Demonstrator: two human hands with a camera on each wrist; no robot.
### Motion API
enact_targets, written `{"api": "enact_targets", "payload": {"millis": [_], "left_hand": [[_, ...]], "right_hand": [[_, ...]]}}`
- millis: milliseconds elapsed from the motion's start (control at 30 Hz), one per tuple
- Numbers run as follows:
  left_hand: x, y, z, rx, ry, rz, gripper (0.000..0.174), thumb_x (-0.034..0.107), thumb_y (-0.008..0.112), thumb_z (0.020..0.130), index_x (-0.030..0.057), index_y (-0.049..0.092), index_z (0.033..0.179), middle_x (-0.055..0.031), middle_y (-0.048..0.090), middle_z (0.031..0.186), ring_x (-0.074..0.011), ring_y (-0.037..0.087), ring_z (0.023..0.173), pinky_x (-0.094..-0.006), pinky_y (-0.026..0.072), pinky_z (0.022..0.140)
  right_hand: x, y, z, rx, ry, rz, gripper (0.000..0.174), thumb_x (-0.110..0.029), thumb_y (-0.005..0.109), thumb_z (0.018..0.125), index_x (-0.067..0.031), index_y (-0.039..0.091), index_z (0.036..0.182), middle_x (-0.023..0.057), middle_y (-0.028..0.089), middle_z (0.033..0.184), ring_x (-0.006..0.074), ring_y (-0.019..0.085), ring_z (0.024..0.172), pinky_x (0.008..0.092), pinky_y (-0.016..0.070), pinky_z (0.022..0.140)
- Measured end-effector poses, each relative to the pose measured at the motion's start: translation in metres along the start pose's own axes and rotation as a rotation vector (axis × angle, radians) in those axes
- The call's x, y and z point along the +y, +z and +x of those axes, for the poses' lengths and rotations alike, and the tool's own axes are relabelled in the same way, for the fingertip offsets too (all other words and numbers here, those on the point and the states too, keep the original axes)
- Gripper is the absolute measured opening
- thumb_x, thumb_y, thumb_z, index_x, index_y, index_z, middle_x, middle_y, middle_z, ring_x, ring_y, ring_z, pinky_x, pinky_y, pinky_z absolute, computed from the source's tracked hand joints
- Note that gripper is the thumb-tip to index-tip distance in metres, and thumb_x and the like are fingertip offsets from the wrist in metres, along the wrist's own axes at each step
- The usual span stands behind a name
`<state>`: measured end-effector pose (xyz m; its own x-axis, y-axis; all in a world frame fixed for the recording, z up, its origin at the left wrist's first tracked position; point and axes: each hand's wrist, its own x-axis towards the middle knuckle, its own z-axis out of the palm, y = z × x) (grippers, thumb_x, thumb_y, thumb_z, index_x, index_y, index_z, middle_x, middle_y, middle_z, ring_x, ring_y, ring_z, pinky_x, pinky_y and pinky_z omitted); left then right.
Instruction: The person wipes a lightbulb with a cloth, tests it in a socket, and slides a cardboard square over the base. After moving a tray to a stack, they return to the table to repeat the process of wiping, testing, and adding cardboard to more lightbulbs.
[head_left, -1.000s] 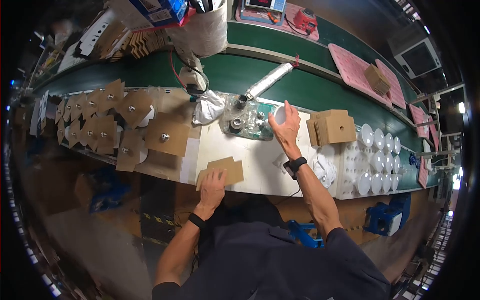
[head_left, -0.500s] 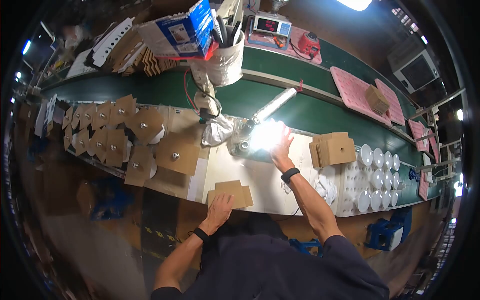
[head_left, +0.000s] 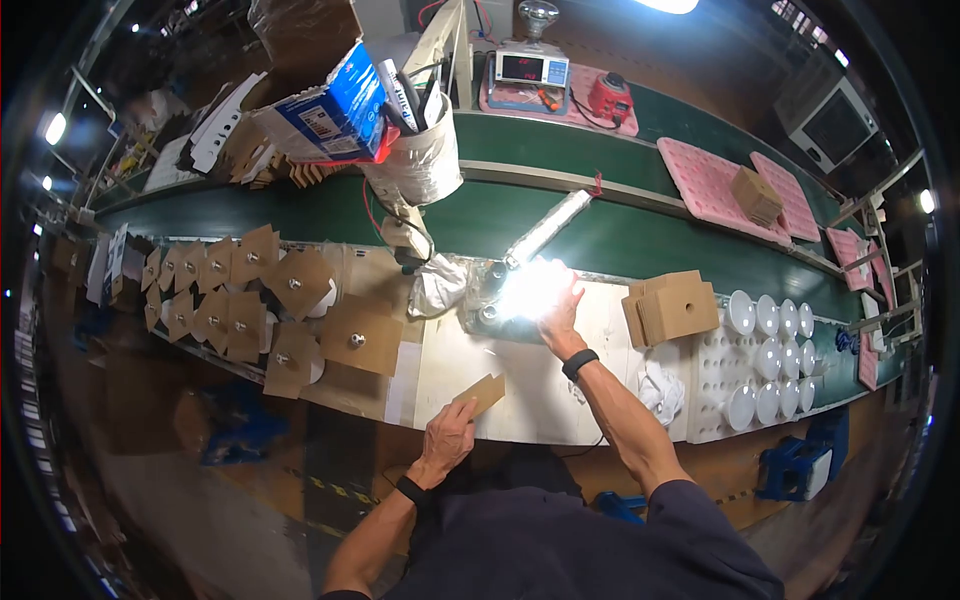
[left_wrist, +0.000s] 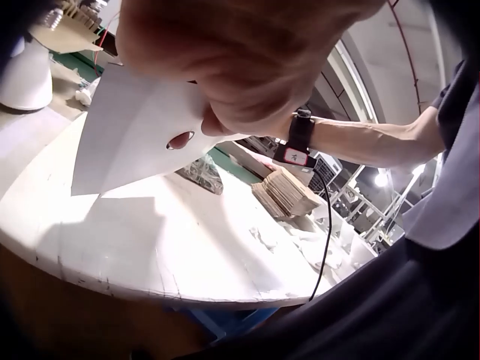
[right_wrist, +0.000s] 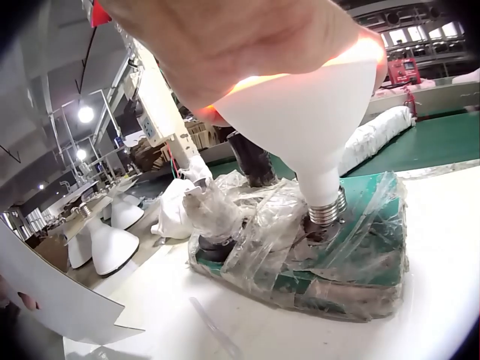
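My right hand [head_left: 562, 318] grips the wide rim of a white reflector light bulb [right_wrist: 300, 112], which is lit and glares in the head view. The bulb's screw base stands at a socket on a green test board [right_wrist: 360, 277] wrapped in clear plastic. Black sockets [right_wrist: 251, 161] rise beside it. Near the front edge of the table, my left hand [head_left: 447, 437] pinches a cardboard piece [head_left: 487, 393] by one side. That piece is tilted up, and a round hole shows through it in the left wrist view; the fingertips are partly hidden there.
Bulbs with cardboard squares [head_left: 358, 338] over their necks fill the left side. A cardboard stack [head_left: 672, 310], a white cloth [head_left: 660, 390] and a perforated rack [head_left: 712, 375] of white bulbs stand right. Behind are a wrapped tube [head_left: 548, 228], a pen bucket [head_left: 425, 165] and a meter [head_left: 530, 68].
The bulb under my right hand was unlit a second ago and now shines. My left hand has raised the cardboard from lying flat to a tilt. The head view has shifted.
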<state>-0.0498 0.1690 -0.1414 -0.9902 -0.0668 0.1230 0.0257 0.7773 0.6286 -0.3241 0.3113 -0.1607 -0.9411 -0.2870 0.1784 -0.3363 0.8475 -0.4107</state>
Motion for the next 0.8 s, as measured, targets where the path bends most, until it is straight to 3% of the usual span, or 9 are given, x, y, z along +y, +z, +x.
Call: {"api": "enact_targets", "payload": {"millis": [167,300,400,467,600,633,667,700,800], "left_hand": [[0.007,-0.001,0.001,0.015,-0.026,-0.032,0.041,0.004,0.057,0.084,-0.0020,0.061,0.124,-0.0190,0.064,0.107,-0.0379,0.063,0.095,-0.0457,0.0541,0.083],[0.019,-0.005,0.003,0.086,-0.134,-0.067,0.037,0.006,0.055,0.089,-0.0023,0.060,0.125,-0.0204,0.064,0.107,-0.0388,0.063,0.097,-0.0461,0.0537,0.084],[0.033,-0.019,0.001,0.247,-0.288,-0.201,0.019,0.011,0.052,0.099,-0.0031,0.060,0.110,-0.0247,0.062,0.102,-0.0417,0.061,0.091,-0.0483,0.0504,0.076],[0.035,-0.032,-0.008,0.311,-0.452,-0.143,0.022,0.017,0.053,0.101,-0.0013,0.063,0.105,-0.0236,0.065,0.096,-0.0397,0.064,0.084,-0.0456,0.0499,0.071],[0.055,-0.065,-0.014,0.399,-0.666,-0.361,0.024,0.021,0.056,0.102,-0.0009,0.064,0.096,-0.0234,0.065,0.093,-0.0384,0.065,0.080,-0.0460,0.0483,0.067],[0.061,-0.073,-0.013,0.342,-0.662,-0.406,0.024,0.022,0.058,0.101,-0.0011,0.066,0.099,-0.0233,0.067,0.096,-0.0376,0.066,0.084,-0.0445,0.0503,0.069],[0.059,-0.080,-0.010,0.292,-0.652,-0.448,0.025,0.022,0.060,0.101,-0.0013,0.068,0.101,-0.0232,0.068,0.099,-0.0367,0.068,0.088,-0.0430,0.0522,0.071],[0.053,-0.077,-0.009,0.665,-0.354,-0.331,0.028,0.020,0.061,0.101,-0.0024,0.068,0.115,-0.0226,0.070,0.111,-0.0354,0.070,0.099,-0.0398,0.0557,0.078],[0.018,-0.113,-0.036,0.591,-0.363,-0.491,0.033,0.017,0.060,0.101,-0.0032,0.063,0.128,-0.0231,0.064,0.129,-0.0368,0.067,0.111,-0.0373,0.0570,0.087]], "right_hand": [[0.000,0.004,0.000,0.038,-0.024,-0.015,0.085,-0.051,0.074,0.073,-0.0149,0.048,0.145,0.0167,0.043,0.137,0.0424,0.042,0.123,0.0648,0.0384,0.095],[0.011,0.021,0.005,0.133,-0.006,0.016,0.072,-0.045,0.077,0.071,-0.0094,0.055,0.130,0.0168,0.053,0.123,0.0386,0.049,0.116,0.0559,0.0435,0.091],[0.039,0.039,0.012,0.284,-0.181,0.692,0.065,-0.037,0.085,0.067,-0.0061,0.061,0.118,0.0155,0.062,0.108,0.0326,0.059,0.103,0.0459,0.0485,0.086],[0.027,-0.011,-0.006,0.161,-0.127,0.176,0.078,-0.037,0.081,0.077,-0.0016,0.052,0.140,0.0210,0.057,0.129,0.0346,0.053,0.122,0.0460,0.0439,0.104],[-0.061,-0.097,-0.083,-0.243,0.141,0.987,0.070,-0.038,0.064,0.094,0.0006,0.044,0.149,0.0195,0.052,0.141,0.0324,0.048,0.130,0.0419,0.0357,0.112],[-0.081,-0.103,-0.100,-0.251,0.117,0.978,0.070,-0.038,0.064,0.094,0.0006,0.044,0.149,0.0195,0.052,0.141,0.0324,0.048,0.130,0.0419,0.0357,0.112],[-0.102,-0.105,-0.117,-0.301,0.154,1.052,0.069,-0.039,0.062,0.095,-0.0008,0.043,0.149,0.0177,0.053,0.137,0.0301,0.050,0.127,0.0408,0.0379,0.109],[-0.123,-0.103,-0.131,-0.357,0.192,1.125,0.068,-0.040,0.060,0.096,-0.0022,0.043,0.150,0.0158,0.054,0.134,0.0278,0.052,0.124,0.0396,0.0401,0.107],[-0.175,-0.092,-0.149,-0.486,0.323,1.304,0.066,-0.044,0.055,0.097,-0.0058,0.043,0.149,0.0109,0.057,0.120,0.0234,0.058,0.112,0.0382,0.0485,0.096]]}}
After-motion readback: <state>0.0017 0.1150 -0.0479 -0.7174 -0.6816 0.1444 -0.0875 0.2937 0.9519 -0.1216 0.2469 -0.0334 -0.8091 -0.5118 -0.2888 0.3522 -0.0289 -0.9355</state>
